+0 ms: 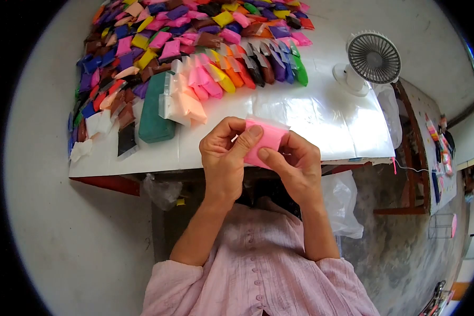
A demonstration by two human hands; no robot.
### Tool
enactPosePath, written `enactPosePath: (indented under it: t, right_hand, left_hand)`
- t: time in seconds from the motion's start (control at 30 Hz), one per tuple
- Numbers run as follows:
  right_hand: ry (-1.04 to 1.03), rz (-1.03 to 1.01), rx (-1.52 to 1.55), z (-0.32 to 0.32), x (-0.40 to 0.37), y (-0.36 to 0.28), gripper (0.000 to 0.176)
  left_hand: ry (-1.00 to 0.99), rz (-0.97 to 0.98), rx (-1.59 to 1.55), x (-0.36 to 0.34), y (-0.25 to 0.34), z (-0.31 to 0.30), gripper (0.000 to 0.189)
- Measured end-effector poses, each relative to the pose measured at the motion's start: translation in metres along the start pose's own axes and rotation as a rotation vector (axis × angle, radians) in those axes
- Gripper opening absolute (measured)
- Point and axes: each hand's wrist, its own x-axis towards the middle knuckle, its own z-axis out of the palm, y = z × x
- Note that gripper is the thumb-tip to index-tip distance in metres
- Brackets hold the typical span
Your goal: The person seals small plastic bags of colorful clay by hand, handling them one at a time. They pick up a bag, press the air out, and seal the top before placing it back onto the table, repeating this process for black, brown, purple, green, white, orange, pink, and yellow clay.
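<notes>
Both hands hold one pink packet (pixel 268 138) with a clear top edge, just over the table's front edge. My left hand (pixel 230 152) grips its left side, thumb on the front and fingers curled behind. On the right side, my right hand (pixel 295 166) pinches the packet with its thumb low on the front. Beyond the hands, a row of filled packets stands leaning together: peach (pixel 187 102), pink (pixel 205 81), yellow (pixel 222 79), orange, red, black, brown, purple, blue and green (pixel 300 71). A dark green block (pixel 157 110) lies left of the peach packets.
A large pile of coloured packets (pixel 168 48) covers the back left of the silvery white table (pixel 195 152). A white fan (pixel 374 57) stands at the back right. Plastic bags (pixel 339 203) hang below the front edge. Another table (pixel 421 137) is at the far right.
</notes>
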Motion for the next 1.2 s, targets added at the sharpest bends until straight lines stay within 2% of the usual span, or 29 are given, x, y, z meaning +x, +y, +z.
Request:
enactPosePath:
  t: [0.07, 0.27, 0.43, 0.5, 0.6, 0.73, 0.83, 0.87, 0.97, 1.0, 1.2]
  right_hand:
    - [-0.029, 0.029, -0.127, -0.008, 0.003, 0.002, 0.018]
    - [0.054, 0.079, 0.036, -0.011, 0.009, -0.006, 0.019]
    - [0.063, 0.088, 0.013, -0.015, 0.012, -0.007, 0.018]
    - [0.069, 0.118, 0.002, -0.015, 0.013, -0.004, 0.023]
    - [0.054, 0.128, -0.143, -0.018, 0.017, -0.001, 0.028]
    - [0.069, 0.012, -0.625, -0.022, 0.016, -0.008, 0.028]
    - [0.124, -0.291, -0.762, -0.031, 0.011, -0.004, 0.024]
    - [0.063, -0.301, -0.742, -0.036, 0.007, -0.005, 0.017]
    - [-0.125, -0.303, -0.788, -0.041, -0.003, -0.013, 0.014]
    - [-0.151, -0.377, -0.822, -0.042, -0.003, -0.009, 0.012]
    - [-0.179, -0.409, -0.853, -0.04, -0.007, -0.009, 0.011]
  left_hand:
    - [-0.009, 0.017, 0.031, 0.0, 0.002, 0.001, 0.007]
    - [-0.167, -0.119, 0.393, -0.007, 0.016, -0.006, 0.017]
    - [-0.232, 0.079, 0.633, -0.02, 0.013, -0.015, 0.014]
    - [-0.241, 0.175, 0.775, -0.022, 0.019, -0.013, 0.012]
    - [-0.298, 0.494, 1.028, -0.016, 0.011, -0.022, 0.009]
    - [-0.317, 0.525, 1.064, -0.014, 0.006, -0.024, 0.009]
    - [-0.325, 0.514, 1.087, -0.011, 0.004, -0.027, 0.009]
    - [-0.324, 0.505, 1.083, -0.011, 0.004, -0.028, 0.009]
    - [-0.314, 0.473, 1.025, -0.009, 0.003, -0.028, 0.012]
    - [-0.314, 0.463, 0.998, -0.009, 0.003, -0.027, 0.014]
    - [-0.297, 0.405, 0.942, -0.009, 0.002, -0.029, 0.014]
